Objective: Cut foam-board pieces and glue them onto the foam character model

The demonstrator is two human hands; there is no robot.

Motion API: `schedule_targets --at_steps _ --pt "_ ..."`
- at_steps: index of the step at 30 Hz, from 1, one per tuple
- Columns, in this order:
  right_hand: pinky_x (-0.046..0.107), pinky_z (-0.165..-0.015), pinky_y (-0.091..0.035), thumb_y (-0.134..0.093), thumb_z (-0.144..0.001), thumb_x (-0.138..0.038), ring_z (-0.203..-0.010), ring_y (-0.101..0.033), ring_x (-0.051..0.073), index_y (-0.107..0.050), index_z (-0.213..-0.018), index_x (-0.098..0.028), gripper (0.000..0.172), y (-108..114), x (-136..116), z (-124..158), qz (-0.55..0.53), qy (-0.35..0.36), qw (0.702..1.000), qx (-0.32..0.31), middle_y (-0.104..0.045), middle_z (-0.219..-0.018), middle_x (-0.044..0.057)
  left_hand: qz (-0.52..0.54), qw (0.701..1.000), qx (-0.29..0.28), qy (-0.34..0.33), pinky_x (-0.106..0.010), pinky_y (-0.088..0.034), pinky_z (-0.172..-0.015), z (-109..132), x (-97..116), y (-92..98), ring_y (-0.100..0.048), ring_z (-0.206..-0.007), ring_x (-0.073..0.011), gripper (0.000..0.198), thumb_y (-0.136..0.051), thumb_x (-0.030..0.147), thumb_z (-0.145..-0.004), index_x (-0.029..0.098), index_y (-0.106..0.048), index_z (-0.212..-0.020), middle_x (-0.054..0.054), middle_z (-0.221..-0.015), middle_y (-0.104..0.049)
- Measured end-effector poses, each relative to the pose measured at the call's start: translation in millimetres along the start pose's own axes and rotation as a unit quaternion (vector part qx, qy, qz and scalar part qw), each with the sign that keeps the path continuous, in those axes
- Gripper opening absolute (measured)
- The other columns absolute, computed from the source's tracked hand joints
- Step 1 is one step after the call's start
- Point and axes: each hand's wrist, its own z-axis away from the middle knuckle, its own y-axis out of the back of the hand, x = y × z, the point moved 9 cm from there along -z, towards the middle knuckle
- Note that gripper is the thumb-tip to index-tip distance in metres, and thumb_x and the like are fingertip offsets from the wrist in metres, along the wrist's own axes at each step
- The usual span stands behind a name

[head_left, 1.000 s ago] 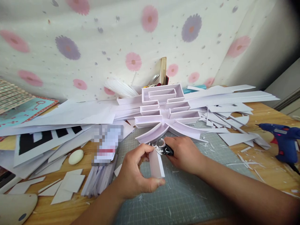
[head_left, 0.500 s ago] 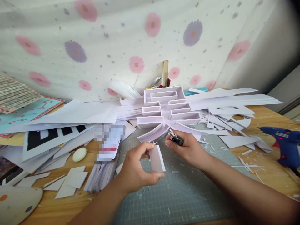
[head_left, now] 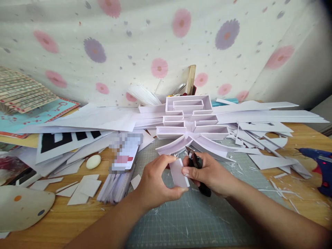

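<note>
Between the thumb and fingers of my left hand (head_left: 155,181) is a small white foam board piece (head_left: 178,173), held by its two ends above the cutting mat. My right hand (head_left: 207,171) grips a black utility knife (head_left: 195,162), its blade pointing up and away from me. The right thumb and fingertips meet the right edge of the piece. Just beyond both hands lies a white foam board structure (head_left: 190,119) of walled, box-like strokes, with two curved legs at its near end.
Below the hands lies a green cutting mat (head_left: 207,221) strewn with scraps. White board sheets (head_left: 267,116) are piled on both sides. A blue glue gun (head_left: 321,166) is at right; a phone (head_left: 128,152) and a white oval object (head_left: 93,161) are at left.
My right hand has come left and down to the piece, and its fingers now touch the edge. The knife has turned, showing more of its handle. The view has shifted slightly.
</note>
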Motion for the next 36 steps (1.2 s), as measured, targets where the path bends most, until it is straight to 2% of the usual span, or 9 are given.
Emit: schedule_targets --at_steps 3,8,12,17,21,24,26,30,36 --pt "0.020 -0.043 -0.028 -0.075 -0.073 -0.054 -0.044 -0.038 0.006 -0.055 -0.072 -0.015 0.044 -5 6 -2 -0.050 -0.012 0.999 -0.017 -0.048 -0.053 -0.006 0.014 1.000 0.006 0.007 -0.025 -0.050 -0.061 0 1 2.3 -0.065 -0.067 -0.0157 0.053 -0.083 0.019 -0.048 0.018 -0.058 -0.094 0.001 -0.079 -0.067" --pt "0.019 -0.043 -0.025 -0.077 -0.071 -0.054 -0.044 -0.038 0.005 -0.055 -0.073 -0.014 0.046 -6 11 -3 -0.066 -0.022 0.997 -0.021 -0.047 -0.054 -0.006 0.017 1.000 0.006 0.011 -0.025 -0.050 -0.060 0 3 2.7 -0.064 -0.065 -0.0158 0.055 -0.085 0.018 -0.044 0.018 -0.058 -0.093 0.002 -0.076 -0.067" --pt "0.019 -0.044 -0.026 -0.076 -0.073 -0.053 -0.045 -0.037 0.006 -0.054 -0.075 -0.015 0.044 -2 11 -2 -0.033 -0.022 0.999 0.006 -0.046 -0.053 -0.006 0.002 1.000 0.006 0.014 -0.027 -0.051 -0.060 1 2 0.6 -0.064 -0.066 -0.0168 0.055 -0.084 0.018 -0.045 0.019 -0.058 -0.093 0.001 -0.077 -0.067" --pt "0.021 -0.046 -0.026 -0.080 -0.067 -0.052 -0.046 -0.036 0.007 -0.054 -0.069 -0.016 0.044 2 14 -1 0.025 -0.035 0.998 0.046 -0.045 -0.052 -0.006 -0.065 0.998 0.015 -0.005 -0.033 -0.053 -0.062 4 1 -3.9 -0.065 -0.070 -0.0219 0.045 -0.076 0.019 -0.051 0.019 -0.058 -0.092 -0.003 -0.078 -0.067" --pt "0.022 -0.048 -0.025 -0.074 -0.075 -0.054 -0.047 -0.036 0.008 -0.054 -0.071 -0.017 0.042 6 22 0 0.054 -0.061 0.994 0.067 -0.045 -0.050 -0.006 -0.080 0.996 0.026 -0.010 -0.037 -0.054 -0.063 7 -1 -5.3 -0.064 -0.072 -0.0242 0.042 -0.070 0.018 -0.053 0.019 -0.057 -0.094 -0.005 -0.080 -0.066" --pt "0.022 -0.049 -0.026 -0.073 -0.077 -0.054 -0.048 -0.036 0.008 -0.057 -0.073 -0.015 0.042 9 23 0 0.031 -0.054 0.995 0.075 -0.046 -0.050 -0.005 -0.031 0.999 0.025 0.012 -0.038 -0.055 -0.071 6 -3 -4.9 -0.065 -0.080 -0.0246 0.051 -0.070 0.015 -0.056 0.019 -0.055 -0.105 -0.006 -0.090 -0.067" --pt "0.021 -0.049 -0.026 -0.076 -0.075 -0.052 -0.048 -0.037 0.008 -0.060 -0.075 -0.014 0.041 9 22 0 -0.019 -0.049 0.995 0.081 -0.048 -0.052 -0.004 0.051 0.997 0.025 0.045 -0.038 -0.056 -0.077 5 -7 -4.5 -0.066 -0.086 -0.0230 0.059 -0.074 0.015 -0.057 0.021 -0.051 -0.111 -0.005 -0.097 -0.067" --pt "0.020 -0.047 -0.027 -0.081 -0.070 -0.049 -0.044 -0.038 0.007 -0.063 -0.075 -0.013 0.041 -2 22 -1 -0.148 -0.041 0.986 0.071 -0.048 -0.047 -0.004 0.216 0.971 0.015 0.098 -0.036 -0.058 -0.079 5 -11 -8.5 -0.068 -0.091 -0.0226 0.064 -0.081 0.019 -0.059 0.024 -0.048 -0.114 -0.006 -0.104 -0.067" --pt "0.021 -0.057 -0.043 -0.087 -0.063 -0.044 -0.057 -0.051 0.010 -0.070 -0.079 -0.015 0.038 -24 21 1 -0.256 -0.031 0.965 0.039 -0.060 -0.064 0.001 0.228 0.969 0.000 0.099 -0.040 -0.061 -0.073 8 -12 -12.1 -0.068 -0.097 -0.0296 0.076 -0.090 0.021 -0.052 0.027 -0.053 -0.118 -0.009 -0.112 -0.064"
